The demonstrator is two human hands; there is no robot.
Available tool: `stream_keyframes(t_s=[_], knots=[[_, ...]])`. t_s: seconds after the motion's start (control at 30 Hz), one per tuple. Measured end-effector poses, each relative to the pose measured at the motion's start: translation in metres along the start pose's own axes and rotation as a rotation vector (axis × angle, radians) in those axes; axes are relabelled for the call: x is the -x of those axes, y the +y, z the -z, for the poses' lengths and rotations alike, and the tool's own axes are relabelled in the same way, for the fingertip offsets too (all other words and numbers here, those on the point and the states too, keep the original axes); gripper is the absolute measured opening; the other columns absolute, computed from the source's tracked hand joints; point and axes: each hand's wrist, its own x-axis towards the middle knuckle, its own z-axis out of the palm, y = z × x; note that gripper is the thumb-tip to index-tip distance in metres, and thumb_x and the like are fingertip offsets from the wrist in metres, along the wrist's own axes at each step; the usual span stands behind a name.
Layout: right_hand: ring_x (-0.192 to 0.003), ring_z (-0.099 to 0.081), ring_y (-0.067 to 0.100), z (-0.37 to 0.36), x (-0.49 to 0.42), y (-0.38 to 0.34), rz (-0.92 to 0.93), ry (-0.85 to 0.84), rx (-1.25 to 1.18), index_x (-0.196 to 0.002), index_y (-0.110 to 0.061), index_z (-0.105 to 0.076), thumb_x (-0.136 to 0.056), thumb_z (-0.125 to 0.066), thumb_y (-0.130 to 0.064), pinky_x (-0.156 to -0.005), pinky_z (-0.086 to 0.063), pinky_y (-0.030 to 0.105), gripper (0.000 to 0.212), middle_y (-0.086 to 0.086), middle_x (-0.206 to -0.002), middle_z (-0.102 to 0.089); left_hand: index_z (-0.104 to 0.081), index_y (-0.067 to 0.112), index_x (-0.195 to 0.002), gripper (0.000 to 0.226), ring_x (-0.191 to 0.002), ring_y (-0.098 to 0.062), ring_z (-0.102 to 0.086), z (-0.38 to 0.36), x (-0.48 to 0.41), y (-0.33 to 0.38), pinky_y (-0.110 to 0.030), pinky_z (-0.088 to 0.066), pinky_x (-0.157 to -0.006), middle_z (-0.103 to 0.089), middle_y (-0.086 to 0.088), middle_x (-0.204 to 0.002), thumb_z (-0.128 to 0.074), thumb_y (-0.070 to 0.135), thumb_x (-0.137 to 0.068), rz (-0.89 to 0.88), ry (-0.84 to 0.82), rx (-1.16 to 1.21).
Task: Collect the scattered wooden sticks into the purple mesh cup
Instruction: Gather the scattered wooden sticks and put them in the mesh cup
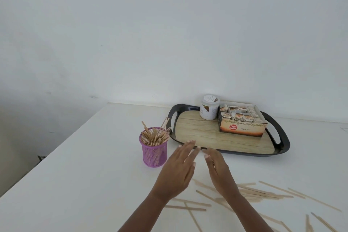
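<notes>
- The purple mesh cup is already packed with sticks leaning out over its rim. Pushing more in could jam against them, flick some back out, or tip the light cup over.
- It stands just beside the left end of the tray, so a sideways knock from a wrist could send it against the tray's rim.
- The scattered wooden sticks lie flat and crossed on the table toward its near edge. A careless sweep could push some off that edge.
- Both hands are empty, with fingers straight and together.
- The left hand reaches forward, palm mostly down, just right of the cup.
- The right hand stands more on edge beside it, fingertips near the tray's near rim.
- Both forearms pass above the loose sticks.
</notes>
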Motion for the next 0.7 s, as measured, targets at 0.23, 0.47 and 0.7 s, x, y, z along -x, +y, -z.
stream_keyframes(t_s=[0.23,0.47,0.7], knots=[[-0.140,-0.025,0.015,0.043,0.026,0.039,-0.072,-0.045,0.308,-0.128,-0.016,-0.048,-0.099,-0.030,-0.026,-0.118,-0.015,0.038,0.035,0.002,-0.143,-0.041,-0.022,0.013,-0.146,0.051,-0.145,-0.018,-0.019,-0.041,0.008,0.036,-0.029,-0.014,-0.119,-0.024,-0.006,-0.155,-0.032,0.032,-0.099,0.175,-0.427,0.140],[-0.145,-0.011,0.016,0.099,0.046,0.074,-0.229,-0.041,0.535,-0.132,-0.017,-0.043,-0.099,-0.030,-0.031,-0.118,-0.009,0.041,0.038,0.000,-0.150,-0.031,-0.007,0.013,-0.148,0.064,-0.144,-0.015,-0.016,-0.058,-0.002,0.073,-0.031,-0.012,-0.118,-0.018,-0.005,-0.156,-0.032,0.044,-0.097,0.166,-0.646,0.181],[-0.144,-0.014,0.016,0.146,0.065,0.093,-0.391,-0.087,0.620,-0.129,-0.023,-0.045,-0.099,-0.030,-0.036,-0.116,-0.011,0.045,0.037,0.001,-0.150,-0.029,-0.016,0.013,-0.146,0.065,-0.139,-0.018,-0.028,-0.060,-0.020,0.108,-0.032,-0.023,-0.114,-0.028,-0.005,-0.152,-0.039,0.045,-0.095,0.137,-0.685,0.290]])
